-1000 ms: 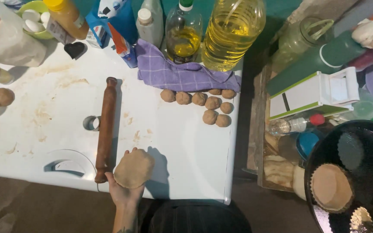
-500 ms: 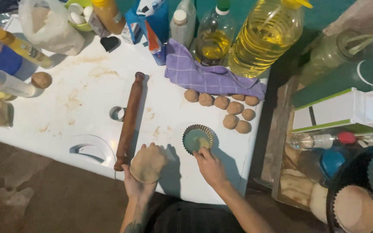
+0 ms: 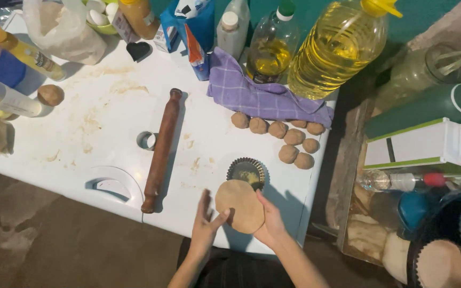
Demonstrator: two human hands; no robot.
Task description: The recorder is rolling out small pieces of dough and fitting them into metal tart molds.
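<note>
Head view shows my two hands low over the near edge of the white table (image 3: 54, 154), with a flat round disc of brown dough (image 3: 239, 205) between them. My right hand (image 3: 271, 224) cups the disc from below and behind, fingers curled against its right edge, so it grips the dough. My left hand (image 3: 205, 223) stands open, palm turned toward the disc, fingers straight and spread a little, with the fingertips touching its left rim.

Just beyond the disc, partly covered by its upper edge, sits a small fluted tart tin (image 3: 246, 169), dark with a yellowish shine inside, resting on the table. To its right and farther back lies a cluster of dough balls (image 3: 289, 140), close together and near the table's right edge. Behind them is a crumpled purple checked cloth (image 3: 257, 96).

Left of my hands, a wooden rolling pin (image 3: 160, 149) lies lengthwise, its near end reaching the table edge. A round metal cutter (image 3: 146, 141) stands just beside it on the left. One more dough ball (image 3: 50, 95) sits far left, well apart from the rest.

Along the back stand a large bottle of yellow oil (image 3: 337, 50), a smaller oil bottle (image 3: 270, 50) with a green cap, and a blue carton (image 3: 196, 26).
</note>
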